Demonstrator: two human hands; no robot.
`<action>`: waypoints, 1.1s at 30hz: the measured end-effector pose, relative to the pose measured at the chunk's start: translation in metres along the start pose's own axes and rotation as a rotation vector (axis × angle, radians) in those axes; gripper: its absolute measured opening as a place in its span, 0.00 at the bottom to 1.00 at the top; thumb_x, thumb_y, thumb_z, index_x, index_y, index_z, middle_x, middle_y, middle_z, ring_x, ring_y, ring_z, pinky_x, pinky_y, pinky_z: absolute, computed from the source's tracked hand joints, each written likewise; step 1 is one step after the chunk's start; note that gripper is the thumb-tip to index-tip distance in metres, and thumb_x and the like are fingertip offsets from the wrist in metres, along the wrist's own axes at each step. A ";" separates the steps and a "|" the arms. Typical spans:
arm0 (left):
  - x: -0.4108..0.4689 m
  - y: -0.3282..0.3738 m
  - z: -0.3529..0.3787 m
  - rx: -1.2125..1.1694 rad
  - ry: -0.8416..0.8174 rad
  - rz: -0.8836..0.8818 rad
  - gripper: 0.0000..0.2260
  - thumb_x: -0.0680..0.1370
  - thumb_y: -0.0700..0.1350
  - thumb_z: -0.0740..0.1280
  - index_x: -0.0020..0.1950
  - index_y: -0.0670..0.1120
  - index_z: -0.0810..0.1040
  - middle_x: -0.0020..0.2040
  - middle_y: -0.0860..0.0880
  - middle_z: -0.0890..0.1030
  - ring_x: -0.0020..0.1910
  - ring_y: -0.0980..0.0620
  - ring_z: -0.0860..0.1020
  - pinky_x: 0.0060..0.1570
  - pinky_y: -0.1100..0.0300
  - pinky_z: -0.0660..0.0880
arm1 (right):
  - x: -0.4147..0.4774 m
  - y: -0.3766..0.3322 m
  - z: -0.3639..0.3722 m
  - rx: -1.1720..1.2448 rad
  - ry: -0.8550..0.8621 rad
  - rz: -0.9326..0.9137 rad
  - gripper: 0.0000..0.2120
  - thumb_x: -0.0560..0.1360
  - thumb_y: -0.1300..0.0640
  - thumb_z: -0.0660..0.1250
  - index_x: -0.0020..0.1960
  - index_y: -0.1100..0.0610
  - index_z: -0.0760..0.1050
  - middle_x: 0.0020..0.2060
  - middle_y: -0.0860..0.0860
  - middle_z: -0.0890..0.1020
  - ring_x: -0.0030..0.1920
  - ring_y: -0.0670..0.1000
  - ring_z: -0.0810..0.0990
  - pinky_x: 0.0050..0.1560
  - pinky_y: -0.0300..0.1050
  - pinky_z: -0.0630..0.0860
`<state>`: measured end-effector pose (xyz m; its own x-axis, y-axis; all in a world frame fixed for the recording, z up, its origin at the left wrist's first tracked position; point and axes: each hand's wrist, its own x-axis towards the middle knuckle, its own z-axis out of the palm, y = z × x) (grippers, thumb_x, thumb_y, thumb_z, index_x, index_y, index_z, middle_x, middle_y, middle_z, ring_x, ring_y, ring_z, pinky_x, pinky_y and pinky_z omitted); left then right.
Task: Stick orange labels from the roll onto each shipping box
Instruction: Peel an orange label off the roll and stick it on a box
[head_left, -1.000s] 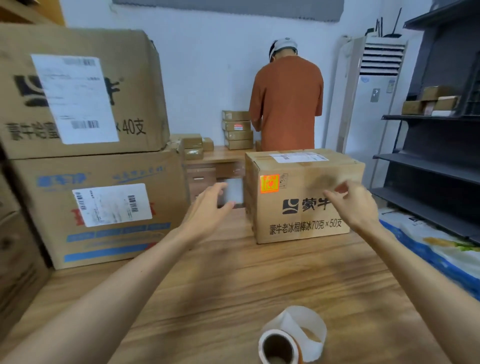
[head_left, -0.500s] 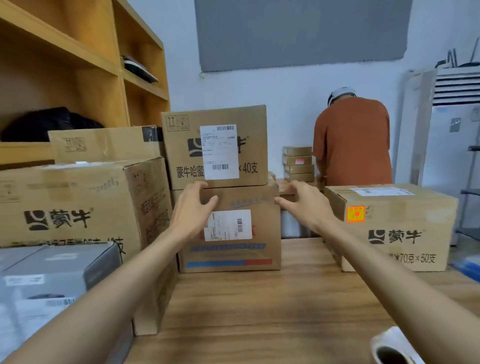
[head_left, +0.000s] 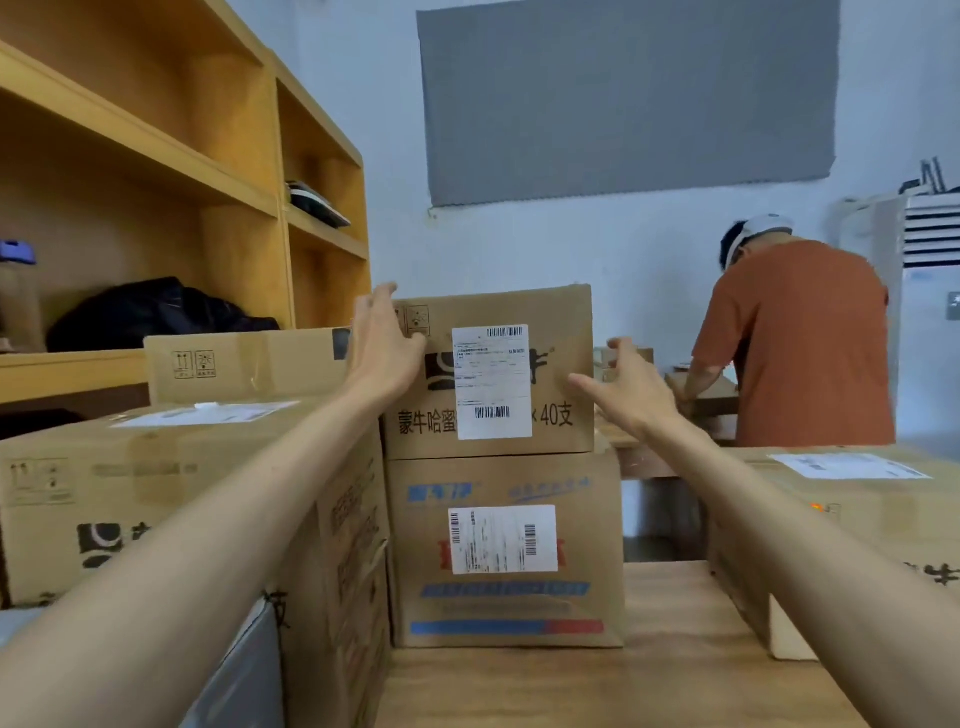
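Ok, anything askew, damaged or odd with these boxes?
Only minor wear. On the lower box, the top right corner bulges past the upper box stacked on it; the large left box has a creased side seam. Nothing spilled or toppled.

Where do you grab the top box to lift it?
Grip the top box by its two ends, one hand from each side. It is wide and sits flat on the lower box, so fingers cannot get under. The left hand is at its upper left corner, the right hand by its right edge.
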<state>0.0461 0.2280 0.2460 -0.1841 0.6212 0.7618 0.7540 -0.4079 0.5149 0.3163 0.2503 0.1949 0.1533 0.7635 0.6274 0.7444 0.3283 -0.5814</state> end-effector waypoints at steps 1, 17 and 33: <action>0.010 -0.003 -0.001 0.025 -0.011 -0.011 0.34 0.79 0.39 0.69 0.81 0.49 0.57 0.75 0.42 0.65 0.73 0.43 0.67 0.69 0.44 0.69 | 0.006 -0.003 0.001 0.014 -0.010 -0.004 0.37 0.76 0.42 0.69 0.76 0.55 0.58 0.67 0.57 0.76 0.66 0.60 0.74 0.55 0.52 0.69; 0.048 -0.009 0.002 0.121 -0.106 0.080 0.25 0.80 0.45 0.70 0.76 0.46 0.68 0.67 0.44 0.78 0.65 0.44 0.76 0.55 0.54 0.72 | 0.038 -0.010 0.018 0.207 0.053 0.128 0.29 0.71 0.44 0.73 0.63 0.56 0.68 0.60 0.54 0.79 0.61 0.57 0.77 0.61 0.58 0.75; -0.091 0.071 -0.060 -0.145 -0.014 0.223 0.27 0.77 0.45 0.74 0.74 0.50 0.70 0.66 0.46 0.72 0.59 0.55 0.68 0.58 0.62 0.67 | -0.116 -0.003 -0.122 0.138 0.249 0.054 0.34 0.64 0.35 0.72 0.65 0.49 0.70 0.59 0.49 0.80 0.60 0.56 0.77 0.59 0.61 0.75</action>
<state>0.0780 0.1023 0.2367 -0.0143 0.5142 0.8576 0.6764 -0.6266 0.3870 0.3761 0.0927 0.1868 0.3579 0.6277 0.6913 0.6376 0.3766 -0.6721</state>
